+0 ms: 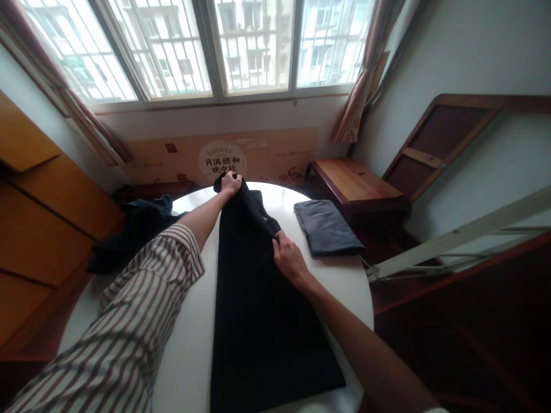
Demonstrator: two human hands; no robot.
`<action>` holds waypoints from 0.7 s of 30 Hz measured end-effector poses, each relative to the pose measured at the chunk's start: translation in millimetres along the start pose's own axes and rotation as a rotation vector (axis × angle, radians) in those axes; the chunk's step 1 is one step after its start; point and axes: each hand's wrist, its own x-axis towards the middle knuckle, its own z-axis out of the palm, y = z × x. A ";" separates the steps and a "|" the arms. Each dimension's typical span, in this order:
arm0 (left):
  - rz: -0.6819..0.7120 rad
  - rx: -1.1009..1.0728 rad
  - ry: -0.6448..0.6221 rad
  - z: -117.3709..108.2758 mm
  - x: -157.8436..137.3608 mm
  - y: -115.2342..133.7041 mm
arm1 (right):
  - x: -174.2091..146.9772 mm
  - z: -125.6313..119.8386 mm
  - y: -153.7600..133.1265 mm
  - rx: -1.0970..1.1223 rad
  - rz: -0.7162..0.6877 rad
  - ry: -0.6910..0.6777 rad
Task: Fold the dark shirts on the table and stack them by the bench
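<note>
Table (pixel 185 350): one, white, before one window (pixel 253 51) and two curtains (pixel 356 106)
Sides: one folded grey cloth (pixel 327 226) at right, one dark heap (pixel 133 232) at left, perhaps several pieces
Black cloth (pixel 262 310): one, mid-table, between them
Left hand (pixel 231 182): gripping its far end
Right hand (pixel 290 257): gripping its right edge

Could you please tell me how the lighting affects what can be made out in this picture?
Head view: the window is very bright and partly washed out; head view: the white table shows glare near its far edge; head view: the black cloth is so dark that little detail shows on its flat part, and the picture's lower right is deep in shadow.
</note>
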 end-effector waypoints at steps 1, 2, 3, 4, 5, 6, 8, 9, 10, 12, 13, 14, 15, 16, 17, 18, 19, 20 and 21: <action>0.024 -0.011 -0.009 1.8 -0.4 3.7 | 0.2 -1.6 1.1 0.040 0.017 0.013; 0.049 -0.022 -0.027 4.6 -1.6 6.9 | 0.4 -3.2 2.5 0.076 0.034 0.028; 0.071 -0.030 -0.052 8.4 -3.7 9.6 | 0.6 -4.6 4.0 0.108 0.048 0.039; 0.086 -0.033 -0.081 12.9 -6.6 11.9 | 0.9 -5.8 5.8 0.139 0.058 0.047; 0.093 -0.031 -0.112 17.7 -10.1 14.0 | 1.3 -6.9 7.7 0.168 0.066 0.050; 0.094 -0.024 -0.138 22.6 -14.0 16.0 | 1.7 -7.7 9.7 0.196 0.073 0.043; 0.094 0.002 -0.172 30.9 -22.2 20.6 | 2.7 -8.4 13.8 0.230 0.083 0.020; 0.097 0.017 -0.181 34.1 -26.0 23.2 | 3.3 -8.2 15.8 0.226 0.085 0.012; 0.101 0.031 -0.189 36.4 -29.3 26.0 | 3.9 -7.7 17.6 0.206 0.084 0.010; 0.103 0.053 -0.213 39.1 -33.9 31.6 | 5.1 -6.2 20.4 0.143 0.074 0.014; 0.097 0.060 -0.228 39.7 -35.1 34.1 | 5.8 -5.5 21.3 0.112 0.069 0.018; 0.089 0.064 -0.241 40.0 -35.7 36.3 | 6.4 -5.2 21.7 0.087 0.065 0.016; 0.082 0.063 -0.248 40.3 -35.8 38.3 | 6.9 -5.4 21.7 0.065 0.063 0.011; 0.077 0.056 -0.246 40.6 -35.6 39.9 | 7.4 -6.0 21.3 0.041 0.065 0.003; 0.075 0.044 -0.237 40.9 -35.2 41.4 | 7.6 -7.1 20.5 0.012 0.072 -0.005; 0.076 0.028 -0.225 41.4 -34.9 42.7 | 7.5 -8.5 19.7 -0.021 0.086 -0.010; 0.080 0.011 -0.216 42.0 -35.0 43.9 | 7.2 -9.9 18.8 -0.057 0.107 -0.012; 0.087 -0.006 -0.212 42.6 -35.5 44.8 | 6.7 -11.3 18.1 -0.095 0.129 -0.009; 0.098 -0.022 -0.213 43.0 -36.7 45.3 | 6.0 -12.4 17.8 -0.130 0.146 -0.006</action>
